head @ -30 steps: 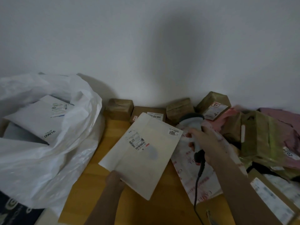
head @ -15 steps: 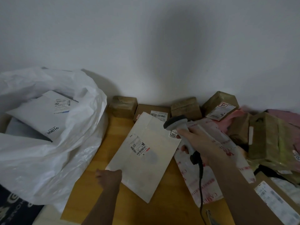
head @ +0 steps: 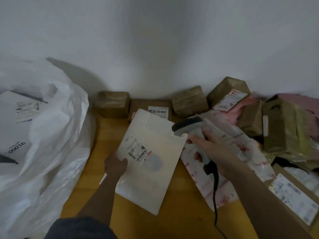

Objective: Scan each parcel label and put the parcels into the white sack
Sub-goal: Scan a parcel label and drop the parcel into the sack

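Left hand (head: 116, 165): grips the left edge of a flat white envelope (head: 151, 163), label (head: 138, 150) facing up.
Right hand (head: 214, 150): holds a corded scanner (head: 188, 126) above the envelope's top right corner.
White sack (head: 57, 152): at left, parcels inside.
Table (head: 181, 219): wooden; brown boxes (head: 189, 101) along the wall.

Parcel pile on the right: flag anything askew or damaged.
No damage shows. The pile is a loose jumble: brown boxes tilted against pink mailers, overlapping. The labelled box by the wall sits tipped on an edge. Otherwise nothing stands out.
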{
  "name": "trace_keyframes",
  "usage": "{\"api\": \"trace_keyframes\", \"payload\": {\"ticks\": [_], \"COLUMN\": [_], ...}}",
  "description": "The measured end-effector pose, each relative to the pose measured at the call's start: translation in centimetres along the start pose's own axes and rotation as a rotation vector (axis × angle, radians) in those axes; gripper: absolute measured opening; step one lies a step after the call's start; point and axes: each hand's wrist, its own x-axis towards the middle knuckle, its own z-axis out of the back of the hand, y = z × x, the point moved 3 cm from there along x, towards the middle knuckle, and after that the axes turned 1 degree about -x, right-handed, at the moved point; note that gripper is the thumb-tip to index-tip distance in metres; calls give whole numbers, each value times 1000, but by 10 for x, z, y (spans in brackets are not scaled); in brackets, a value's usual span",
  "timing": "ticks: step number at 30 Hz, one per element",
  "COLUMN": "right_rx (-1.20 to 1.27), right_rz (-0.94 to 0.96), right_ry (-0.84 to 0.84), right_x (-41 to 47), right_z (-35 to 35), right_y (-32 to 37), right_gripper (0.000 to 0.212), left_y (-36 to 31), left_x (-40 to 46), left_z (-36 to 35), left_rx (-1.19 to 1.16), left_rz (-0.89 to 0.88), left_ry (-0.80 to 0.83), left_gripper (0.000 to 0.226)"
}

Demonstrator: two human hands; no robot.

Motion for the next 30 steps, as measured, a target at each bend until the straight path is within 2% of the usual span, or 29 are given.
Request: {"api": "trace_keyframes", "payload": {"ticks": [4, 7, 10, 13, 16, 20, 23, 26, 28, 30], "right_rx": [41, 60, 27, 56, 150, 282, 328, 427, 447, 432], "right_rz": [-31, -46, -41, -30, -2, 22, -1, -25, -40, -74], "right_ry": [-24, -40, -52, -39, -50, -105, -200, -253, -260, -272], "right_x": [-2, -4, -10, -16, -22, -25, -24, -24, -25, -24], "right_z": [4, 9, 15, 23, 34, 51, 61, 65, 64, 61], "right_y": [-10, -11, -5, -1, 1, 5, 8, 7, 8, 9], "right_gripper": [20, 20, 25, 26, 22, 25, 28, 18, 12, 9], "left_y": [-14, -22, -28, -43, -60, -75, -73, -54, -41, -31], "left_x": [13, 13, 4, -13, -34, -54, -68, -95, -123, -146], "left_z": [-3, -2, 5, 22, 38, 46, 27, -19, -47, -61], "left_rx": [-253, -285, -434, -496, -542, -768, -984, -1173, -1084, -862], "left_rz": [12, 22, 82, 56, -7, -39, 55, 222, 398, 559], "left_ry": [53, 79, 253, 378, 433, 446, 421, 417, 464, 533], "left_gripper": [45, 39, 29, 21, 19, 25, 31, 37, 32, 30]}}
